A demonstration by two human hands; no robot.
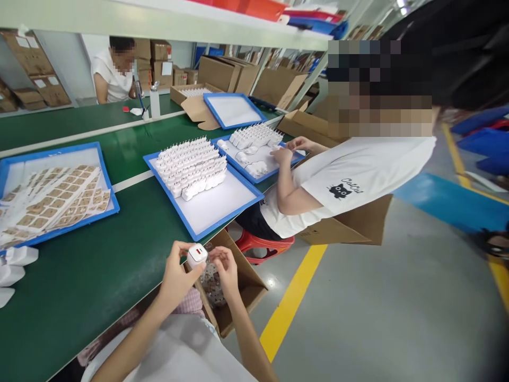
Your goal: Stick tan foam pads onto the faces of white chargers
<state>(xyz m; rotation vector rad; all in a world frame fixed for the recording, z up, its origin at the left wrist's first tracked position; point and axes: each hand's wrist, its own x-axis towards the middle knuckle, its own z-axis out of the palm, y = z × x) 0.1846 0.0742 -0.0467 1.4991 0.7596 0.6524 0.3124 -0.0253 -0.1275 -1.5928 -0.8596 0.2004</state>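
Note:
My left hand grips a white charger block between thumb and fingers, just off the table's front edge. A port with a red inside and a smaller slot show on its upturned face. Close to the charger's right side is my right hand, its fingers curled in a pinch. Anything between those fingertips is too small to make out. Below both hands stands an open cardboard box holding crumpled clear scraps. Ahead, rows of white chargers with prongs up fill part of a blue-rimmed tray.
Another blue-rimmed tray at left holds brown label sheets. More white blocks lie at the left edge. To the right, a co-worker's hands are over a further tray. A red stool stands under that person.

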